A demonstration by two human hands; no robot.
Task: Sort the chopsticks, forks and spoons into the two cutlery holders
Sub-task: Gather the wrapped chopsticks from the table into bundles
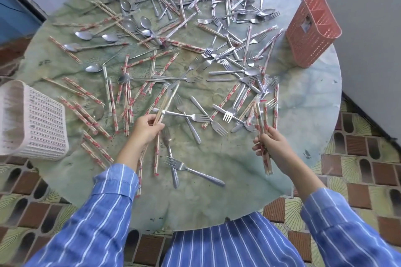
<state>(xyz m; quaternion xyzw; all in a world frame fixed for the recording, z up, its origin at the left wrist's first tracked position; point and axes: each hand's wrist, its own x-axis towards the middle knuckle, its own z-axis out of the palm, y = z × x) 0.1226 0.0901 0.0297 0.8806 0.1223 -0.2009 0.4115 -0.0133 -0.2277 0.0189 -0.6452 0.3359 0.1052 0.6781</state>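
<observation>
1. Head view: chopsticks point(167, 102) are gripped in the left hand point(147, 128), a second bundle point(267, 162) in the right hand point(271, 143), toward the table's point(303, 115) near edge.
2. Forks point(195, 172) and spoons point(83, 35) are strewn mid-table; white holder point(43, 128) at left edge, pink holder point(312, 30) at far right edge.
3. Red wrapper print cannot be read.

Table point(293, 115): chopsticks point(128, 102), forks point(195, 117) and spoons point(145, 22) scattered across it; one holder point(32, 121) at frame left edge, another holder point(312, 30) upper right.
</observation>
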